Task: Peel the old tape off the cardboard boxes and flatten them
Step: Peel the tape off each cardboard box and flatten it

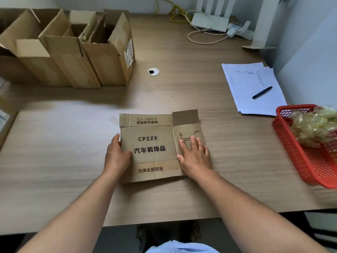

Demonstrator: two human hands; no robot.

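cardboard box (155,147) lies flattened on table (54,143); left hand (117,156) rests on its left edge, right hand (196,157) presses right panel, both flat-palmed, gripping nothing.

A flat brown box (155,148) lies on the wooden table (228,161), near the front edge. It has black letters on it. The left hand (116,156) rests on the box's left edge. The right hand (196,157) lies flat on its right side, fingers straight. Three open boxes (69,52) stand side by side at the back left. On the right, a red basket (299,161) holds a crumpled clear bundle (313,125). Behind it lie white papers (255,106) with a black pen (262,92) on top. A white router (209,22) sits at the back.
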